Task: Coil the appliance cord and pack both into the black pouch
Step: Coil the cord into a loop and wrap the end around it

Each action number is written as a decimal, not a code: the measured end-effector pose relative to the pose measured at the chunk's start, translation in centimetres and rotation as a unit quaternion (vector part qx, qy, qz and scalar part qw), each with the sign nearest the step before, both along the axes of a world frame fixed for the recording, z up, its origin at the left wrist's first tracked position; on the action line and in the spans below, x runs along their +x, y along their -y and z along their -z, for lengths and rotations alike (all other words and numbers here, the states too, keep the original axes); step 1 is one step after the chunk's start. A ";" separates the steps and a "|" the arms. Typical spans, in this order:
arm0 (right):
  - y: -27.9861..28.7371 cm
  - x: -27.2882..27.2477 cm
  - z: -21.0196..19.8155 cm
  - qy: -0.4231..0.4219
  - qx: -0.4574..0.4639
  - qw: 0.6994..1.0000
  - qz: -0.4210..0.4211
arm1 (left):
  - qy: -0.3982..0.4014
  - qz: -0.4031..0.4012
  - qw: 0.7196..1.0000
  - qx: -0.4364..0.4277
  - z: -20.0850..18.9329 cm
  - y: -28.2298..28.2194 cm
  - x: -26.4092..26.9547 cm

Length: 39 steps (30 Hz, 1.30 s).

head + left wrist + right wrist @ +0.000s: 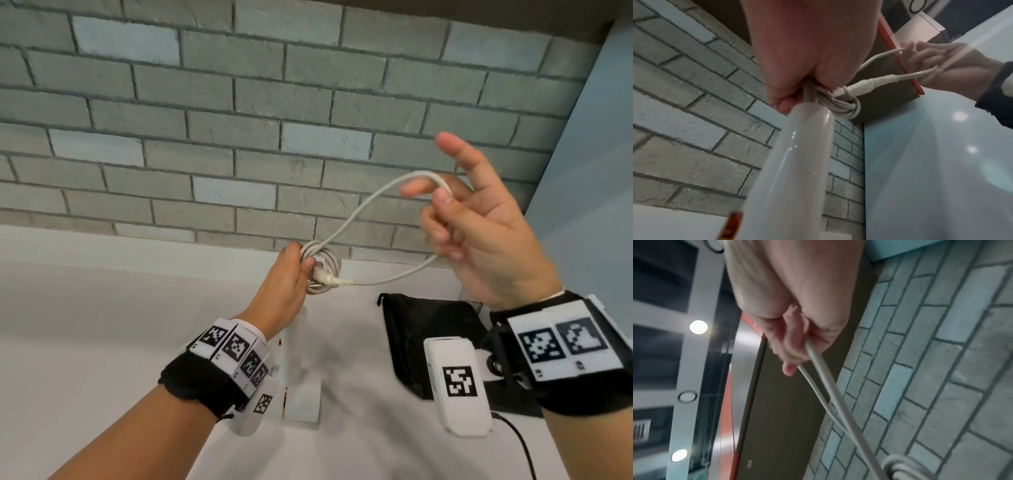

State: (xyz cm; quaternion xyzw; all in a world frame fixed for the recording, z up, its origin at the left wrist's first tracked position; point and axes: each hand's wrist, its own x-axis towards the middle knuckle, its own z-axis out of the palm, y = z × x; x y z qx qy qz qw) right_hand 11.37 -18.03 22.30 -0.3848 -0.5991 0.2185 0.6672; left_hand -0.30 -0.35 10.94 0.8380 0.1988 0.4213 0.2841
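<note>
My left hand [287, 291] is gripping the coiled cord [322, 270] above the desk [102, 308]; my right hand [479, 233] is pinching its free loop, above the black pouch [411, 329].

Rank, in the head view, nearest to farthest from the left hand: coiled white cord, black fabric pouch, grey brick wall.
1. Coiled white cord: gripped by the left hand.
2. Black fabric pouch: on the table, lower right.
3. Grey brick wall: behind, farthest.
</note>
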 end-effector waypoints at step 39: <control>-5.1 -0.1 11.7 0.242 -0.140 0.923 0.263 | 0.079 0.063 0.987 -0.124 0.3 1.3 -0.9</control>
